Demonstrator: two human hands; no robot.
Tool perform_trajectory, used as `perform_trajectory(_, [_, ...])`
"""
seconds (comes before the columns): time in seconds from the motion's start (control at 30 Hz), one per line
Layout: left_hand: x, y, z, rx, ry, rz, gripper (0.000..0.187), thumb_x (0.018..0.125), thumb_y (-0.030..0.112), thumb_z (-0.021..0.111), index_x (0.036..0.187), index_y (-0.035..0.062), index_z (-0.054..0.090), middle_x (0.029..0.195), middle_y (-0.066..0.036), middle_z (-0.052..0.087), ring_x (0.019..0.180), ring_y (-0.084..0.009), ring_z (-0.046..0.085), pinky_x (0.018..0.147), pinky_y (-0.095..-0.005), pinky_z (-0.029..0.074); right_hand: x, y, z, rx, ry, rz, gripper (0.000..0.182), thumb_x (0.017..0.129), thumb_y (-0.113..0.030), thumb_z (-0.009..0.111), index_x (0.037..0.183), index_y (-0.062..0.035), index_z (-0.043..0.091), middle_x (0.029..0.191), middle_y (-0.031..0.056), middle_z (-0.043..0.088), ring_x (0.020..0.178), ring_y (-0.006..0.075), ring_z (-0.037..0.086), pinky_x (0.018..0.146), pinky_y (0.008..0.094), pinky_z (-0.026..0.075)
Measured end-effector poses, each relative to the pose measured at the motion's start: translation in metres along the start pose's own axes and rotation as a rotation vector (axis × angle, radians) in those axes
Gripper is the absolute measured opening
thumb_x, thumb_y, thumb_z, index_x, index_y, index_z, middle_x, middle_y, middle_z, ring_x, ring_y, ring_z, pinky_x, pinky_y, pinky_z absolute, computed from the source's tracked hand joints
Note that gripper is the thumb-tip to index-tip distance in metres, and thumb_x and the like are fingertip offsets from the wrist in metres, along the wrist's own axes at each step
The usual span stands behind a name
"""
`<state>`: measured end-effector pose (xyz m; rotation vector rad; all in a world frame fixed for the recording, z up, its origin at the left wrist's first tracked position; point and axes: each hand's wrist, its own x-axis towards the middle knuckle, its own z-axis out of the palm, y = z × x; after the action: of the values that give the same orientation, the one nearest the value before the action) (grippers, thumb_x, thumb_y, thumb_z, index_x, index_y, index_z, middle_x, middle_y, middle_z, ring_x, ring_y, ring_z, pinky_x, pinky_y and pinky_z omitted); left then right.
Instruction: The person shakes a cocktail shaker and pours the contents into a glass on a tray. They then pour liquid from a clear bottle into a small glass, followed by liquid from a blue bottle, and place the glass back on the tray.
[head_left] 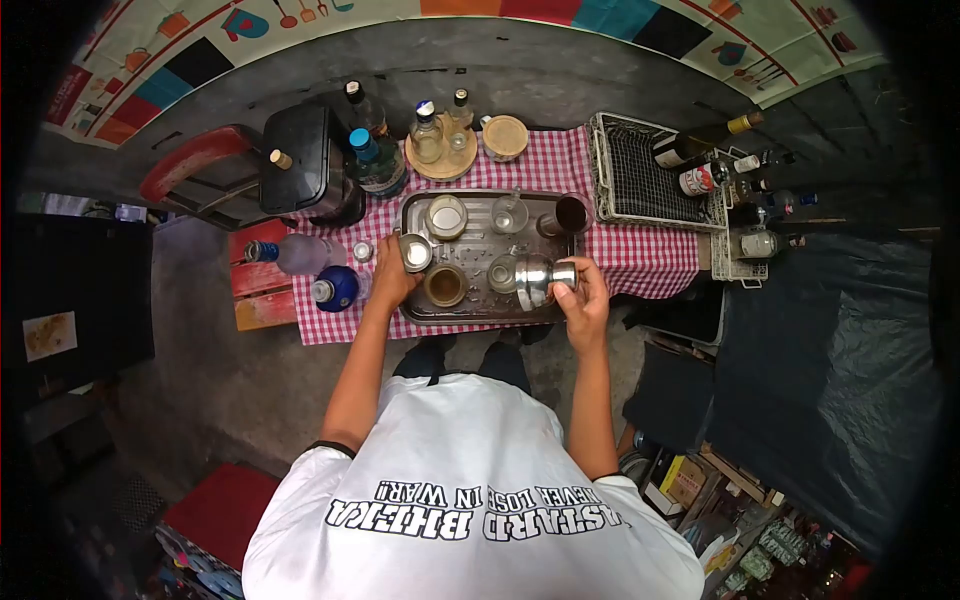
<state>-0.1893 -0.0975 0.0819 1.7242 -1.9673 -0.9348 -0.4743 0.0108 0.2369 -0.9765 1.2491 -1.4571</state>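
Note:
My left hand [391,272] is closed round a small metal cup [415,253] at the left edge of the brown tray [480,317]. In my right hand [583,303] is a shiny metal shaker top [540,280], held tilted over the tray's right front part. Beside the left cup stand a jar with brown contents [446,286] and a jar with a pale top [446,217]. A clear glass [509,214] is at the back, and another clear glass [502,273] is partly hidden by the shaker top. A dark cup [570,214] stands at the tray's back right.
Left of the tray are a blue bottle [336,289], a clear bottle [300,254] and a blue-capped bottle [377,165]. Behind it, bottles stand on a round wooden board [438,170] near a lidded bowl [505,138]. A wire basket [640,218] with bottles is at the right.

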Motion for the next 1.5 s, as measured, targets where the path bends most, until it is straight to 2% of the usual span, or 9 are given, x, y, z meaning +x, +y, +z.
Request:
perform_trajectory(0.43, [0.008,-0.017,0.005,-0.284,-0.033,0.023,0.076,0.066,0.012,0.08,0.131,0.0008,0.042,0.123,-0.025,0.056,0.114,-0.0414,0.057,0.096,-0.0454,0.048,-0.03,0.019,0.045,-0.035,0.127,0.069,0.031,0.089,-0.012,0.067,0.114,-0.0007,0.052,0.095,0.0039,0.062,0.086,0.0102,0.061,0.079,0.0255,0.05])
perform_trajectory(0.57, [-0.004,0.012,-0.022,-0.367,0.01,0.029,0.081,0.064,0.012,0.082,0.132,0.0005,0.038,0.119,-0.02,0.059,0.114,-0.0329,0.059,0.098,-0.0392,0.046,-0.028,0.011,0.057,-0.06,0.143,0.054,0.032,0.088,-0.014,0.068,0.114,-0.0007,0.053,0.094,0.0033,0.061,0.086,0.0101,0.061,0.08,0.0259,0.05])
perform_trajectory(0.63, [-0.011,0.028,-0.036,-0.483,0.052,0.12,0.076,0.063,0.012,0.082,0.127,0.0021,0.043,0.12,-0.021,0.057,0.112,-0.0355,0.059,0.095,-0.0415,0.047,-0.024,0.003,0.064,-0.046,0.136,0.029,0.032,0.088,-0.014,0.068,0.113,-0.0004,0.053,0.094,0.0031,0.061,0.085,0.0103,0.061,0.08,0.0261,0.05])
perform_trajectory(0.77, [-0.032,0.069,-0.074,-0.527,0.046,0.285,0.086,0.061,0.014,0.087,0.132,0.0023,0.039,0.124,-0.015,0.053,0.117,-0.0265,0.056,0.1,-0.0367,0.044,-0.015,-0.013,0.078,0.016,0.13,-0.02,0.032,0.088,-0.017,0.068,0.112,-0.0004,0.054,0.094,0.003,0.06,0.083,0.0103,0.06,0.078,0.0258,0.049])
perform_trajectory(0.97, [-0.051,0.109,-0.11,-0.561,0.05,0.568,0.089,0.057,0.018,0.087,0.132,0.0034,0.041,0.128,-0.015,0.046,0.122,-0.0282,0.05,0.103,-0.0383,0.041,-0.011,-0.04,0.094,0.12,0.12,-0.087,0.041,0.087,-0.028,0.069,0.113,-0.0008,0.054,0.094,0.003,0.059,0.079,0.0076,0.057,0.073,0.0235,0.047])
perform_trajectory(1.17, [-0.06,0.133,-0.124,-0.542,0.015,0.703,0.091,0.053,0.019,0.086,0.132,0.0021,0.044,0.125,-0.015,0.046,0.119,-0.0309,0.048,0.103,-0.0408,0.039,-0.015,-0.067,0.108,0.11,0.062,-0.132,0.039,0.085,-0.021,0.072,0.113,-0.0001,0.053,0.094,0.0038,0.059,0.082,0.0091,0.06,0.076,0.0246,0.051])
perform_trajectory(1.23, [-0.062,0.131,-0.122,-0.557,0.011,0.733,0.093,0.054,0.017,0.085,0.136,0.0019,0.043,0.126,-0.015,0.05,0.119,-0.0293,0.051,0.102,-0.0394,0.041,-0.016,-0.072,0.111,0.01,0.017,-0.165,0.039,0.085,-0.022,0.072,0.111,0.0,0.054,0.091,0.0023,0.057,0.083,0.0088,0.058,0.077,0.0243,0.05])
perform_trajectory(1.33, [-0.067,0.133,-0.125,-0.725,-0.15,0.579,0.093,0.056,0.014,0.086,0.137,0.0006,0.043,0.127,-0.017,0.055,0.117,-0.0297,0.059,0.099,-0.0387,0.047,-0.011,-0.07,0.11,-0.177,0.016,-0.245,0.04,0.078,-0.023,0.076,0.105,-0.0004,0.058,0.086,0.0028,0.054,0.079,0.0122,0.054,0.073,0.0273,0.046])
perform_trajectory(1.5, [-0.07,0.144,-0.14,-0.618,-0.088,0.651,0.093,0.059,0.016,0.088,0.138,0.0011,0.042,0.125,-0.018,0.058,0.116,-0.0305,0.06,0.099,-0.0398,0.047,-0.001,-0.092,0.117,-0.463,-0.081,-0.417,0.043,0.072,-0.025,0.078,0.102,0.0003,0.06,0.083,0.007,0.054,0.075,0.0176,0.053,0.068,0.031,0.044])
